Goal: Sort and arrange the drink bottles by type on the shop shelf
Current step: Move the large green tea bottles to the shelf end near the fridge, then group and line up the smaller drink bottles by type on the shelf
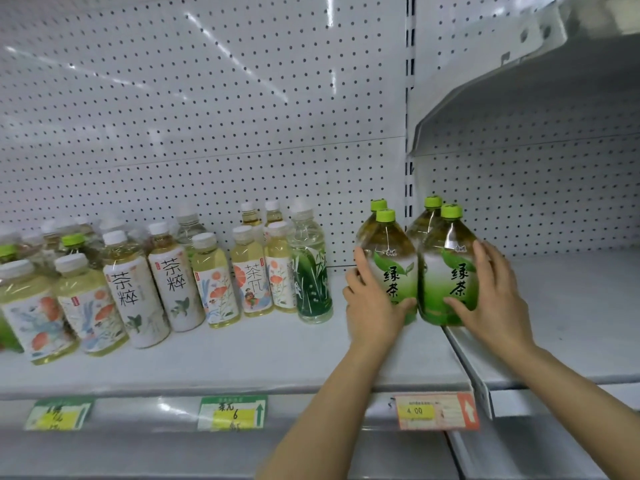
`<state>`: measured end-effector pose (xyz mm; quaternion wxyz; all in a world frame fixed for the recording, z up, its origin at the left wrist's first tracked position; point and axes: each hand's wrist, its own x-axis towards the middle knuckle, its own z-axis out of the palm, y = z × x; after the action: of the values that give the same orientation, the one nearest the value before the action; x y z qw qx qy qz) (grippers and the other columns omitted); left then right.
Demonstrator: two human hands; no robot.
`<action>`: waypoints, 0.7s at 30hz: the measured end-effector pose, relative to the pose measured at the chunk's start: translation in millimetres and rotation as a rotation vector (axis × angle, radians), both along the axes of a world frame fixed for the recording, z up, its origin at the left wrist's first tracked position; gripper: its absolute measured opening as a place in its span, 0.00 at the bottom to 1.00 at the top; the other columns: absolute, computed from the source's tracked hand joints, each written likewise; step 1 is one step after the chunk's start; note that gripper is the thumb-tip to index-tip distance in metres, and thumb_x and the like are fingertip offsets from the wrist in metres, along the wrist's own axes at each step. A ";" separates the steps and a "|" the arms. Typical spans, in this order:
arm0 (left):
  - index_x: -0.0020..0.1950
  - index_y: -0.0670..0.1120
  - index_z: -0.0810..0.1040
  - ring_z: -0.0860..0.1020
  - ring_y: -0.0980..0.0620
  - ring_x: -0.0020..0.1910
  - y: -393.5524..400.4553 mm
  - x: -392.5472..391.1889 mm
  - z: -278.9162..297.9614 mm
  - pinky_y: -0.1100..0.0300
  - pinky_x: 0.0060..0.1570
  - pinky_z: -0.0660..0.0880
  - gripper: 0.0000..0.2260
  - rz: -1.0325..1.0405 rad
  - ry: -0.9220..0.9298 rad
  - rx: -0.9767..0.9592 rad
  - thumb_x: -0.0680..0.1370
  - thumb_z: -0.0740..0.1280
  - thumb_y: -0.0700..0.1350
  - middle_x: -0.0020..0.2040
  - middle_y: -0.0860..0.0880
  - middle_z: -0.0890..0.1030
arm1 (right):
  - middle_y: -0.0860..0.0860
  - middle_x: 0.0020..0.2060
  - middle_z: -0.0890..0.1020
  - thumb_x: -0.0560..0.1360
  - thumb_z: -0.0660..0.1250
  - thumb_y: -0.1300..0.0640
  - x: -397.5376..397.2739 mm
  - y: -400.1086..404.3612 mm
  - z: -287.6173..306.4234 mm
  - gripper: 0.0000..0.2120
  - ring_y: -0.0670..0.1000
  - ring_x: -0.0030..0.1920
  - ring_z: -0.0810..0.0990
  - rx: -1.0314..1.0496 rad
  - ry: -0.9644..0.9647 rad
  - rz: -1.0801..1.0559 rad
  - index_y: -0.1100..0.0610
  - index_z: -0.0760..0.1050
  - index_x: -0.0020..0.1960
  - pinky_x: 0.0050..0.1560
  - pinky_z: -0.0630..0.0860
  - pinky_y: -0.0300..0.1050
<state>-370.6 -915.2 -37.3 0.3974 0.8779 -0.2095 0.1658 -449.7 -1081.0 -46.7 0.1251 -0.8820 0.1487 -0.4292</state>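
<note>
Fingers of the left hand curl round the left flank of the front-left green tea bottle, thumb crossing low on its label; fingers of the right hand lie nearly straight along the right flank of the front-right green tea bottle, thumb reaching across the lower front. Whether the right hand truly grips or only presses, cannot tell for certain; it reads as a flat press. Both bottles stand upright, touching each other, on the shelf right where it meets the adjoining shelf section. Two more green-capped bottles stand directly behind. Judgement: step in hand is squaring this group of four into a tight block. To do well: press inward evenly from both sides, low on the bodies so the tall bottles slide and do not tip; keep labels facing front; watch the seam between the two shelf boards, where a base could catch. Left of the group, apart from it, a clear green-patterned bottle, then small tea bottles in loose rows. Price tags sit on the shelf edge below.
</note>
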 end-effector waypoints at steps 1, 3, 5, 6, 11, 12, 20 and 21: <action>0.82 0.50 0.41 0.66 0.42 0.70 5.0 1.2 -1.0 0.47 0.67 0.69 0.53 0.014 -0.055 -0.029 0.71 0.75 0.59 0.74 0.43 0.63 | 0.58 0.76 0.58 0.66 0.79 0.51 0.0 -0.5 -0.5 0.53 0.62 0.72 0.63 -0.005 0.002 0.006 0.56 0.49 0.80 0.47 0.80 0.60; 0.81 0.46 0.52 0.63 0.43 0.74 18.4 7.9 2.1 0.49 0.73 0.62 0.46 0.171 -0.238 -0.167 0.73 0.73 0.61 0.75 0.43 0.64 | 0.59 0.76 0.57 0.67 0.78 0.51 0.4 -1.2 -2.3 0.53 0.63 0.72 0.61 -0.017 0.004 0.015 0.57 0.48 0.80 0.48 0.79 0.62; 0.79 0.44 0.58 0.62 0.44 0.74 30.8 23.1 13.6 0.50 0.74 0.57 0.44 0.371 -0.379 -0.328 0.71 0.75 0.59 0.74 0.43 0.65 | 0.59 0.77 0.56 0.67 0.78 0.51 0.9 -1.4 -2.5 0.52 0.64 0.73 0.60 -0.025 0.001 0.018 0.58 0.48 0.79 0.54 0.77 0.64; 0.79 0.43 0.58 0.62 0.43 0.74 37.2 31.4 21.0 0.50 0.74 0.56 0.45 0.440 -0.370 -0.370 0.70 0.76 0.57 0.75 0.42 0.65 | 0.60 0.77 0.56 0.67 0.78 0.52 1.3 -1.7 -2.6 0.52 0.64 0.73 0.59 -0.025 0.003 0.020 0.58 0.48 0.79 0.57 0.75 0.65; 0.79 0.43 0.55 0.66 0.39 0.69 54.8 62.3 27.0 0.49 0.69 0.63 0.45 0.423 -0.045 -0.339 0.71 0.78 0.51 0.72 0.39 0.66 | 0.60 0.77 0.54 0.68 0.77 0.52 -0.2 -1.2 -2.6 0.52 0.65 0.73 0.58 -0.015 0.015 0.033 0.58 0.46 0.79 0.63 0.70 0.67; 0.79 0.44 0.55 0.66 0.39 0.68 55.8 65.2 23.4 0.48 0.68 0.65 0.44 0.404 -0.035 -0.337 0.71 0.78 0.50 0.71 0.39 0.66 | 0.60 0.77 0.54 0.68 0.77 0.53 -0.7 -1.0 -2.7 0.52 0.65 0.73 0.59 -0.015 0.014 0.035 0.58 0.46 0.79 0.62 0.71 0.67; 0.77 0.43 0.60 0.66 0.40 0.72 76.8 65.8 30.9 0.47 0.68 0.66 0.42 0.272 0.036 -0.416 0.70 0.79 0.51 0.71 0.41 0.71 | 0.63 0.76 0.56 0.69 0.77 0.55 -1.2 5.9 -2.1 0.50 0.66 0.73 0.58 -0.056 -0.007 0.019 0.62 0.48 0.78 0.69 0.65 0.66; 0.76 0.44 0.62 0.66 0.40 0.72 80.7 62.7 29.8 0.46 0.68 0.66 0.42 0.255 0.056 -0.469 0.70 0.79 0.52 0.70 0.42 0.72 | 0.64 0.76 0.57 0.69 0.77 0.55 -1.1 8.4 -2.3 0.49 0.66 0.73 0.58 -0.085 -0.024 0.009 0.63 0.50 0.78 0.71 0.62 0.65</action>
<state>-308.0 -834.5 -7.5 0.5717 0.7852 -0.0420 0.2341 -450.9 -1072.6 -49.0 0.0910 -0.8820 0.1249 -0.4451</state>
